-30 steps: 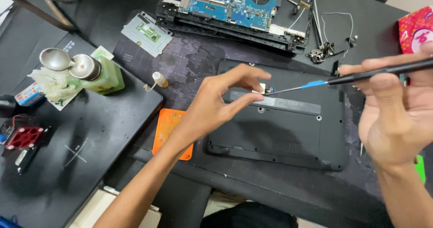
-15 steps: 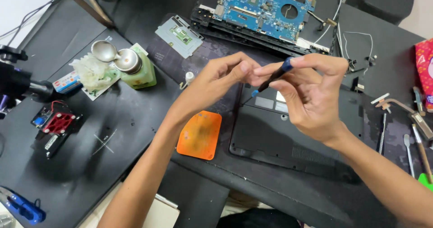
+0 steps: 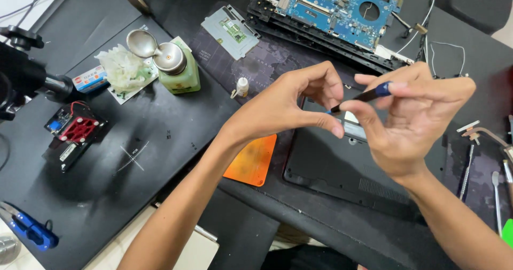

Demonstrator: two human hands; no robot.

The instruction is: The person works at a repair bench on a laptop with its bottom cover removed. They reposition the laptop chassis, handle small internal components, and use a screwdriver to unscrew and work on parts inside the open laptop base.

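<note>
My right hand [image 3: 414, 117] grips a thin black screwdriver [image 3: 368, 94] with a blue band, held level above the black laptop bottom case [image 3: 342, 168]. My left hand [image 3: 291, 107] is raised beside it, thumb and forefinger pinched at the screwdriver's tip; whether something tiny sits between them I cannot tell. Both hands hover over the case's upper edge, hiding part of it.
A blue motherboard [image 3: 336, 5] in a black frame lies at the back. A grey touchpad module [image 3: 230, 30], a small white bottle [image 3: 242, 87], a green dispenser bottle [image 3: 179, 67], an orange pad [image 3: 251, 160], a red fan [image 3: 77, 128] and hand tools [image 3: 481, 157] at right surround the case.
The hands have drawn together above the case. The screwdriver went from long and outstretched at the right to held short near the left fingers. The camera view shifted left.
</note>
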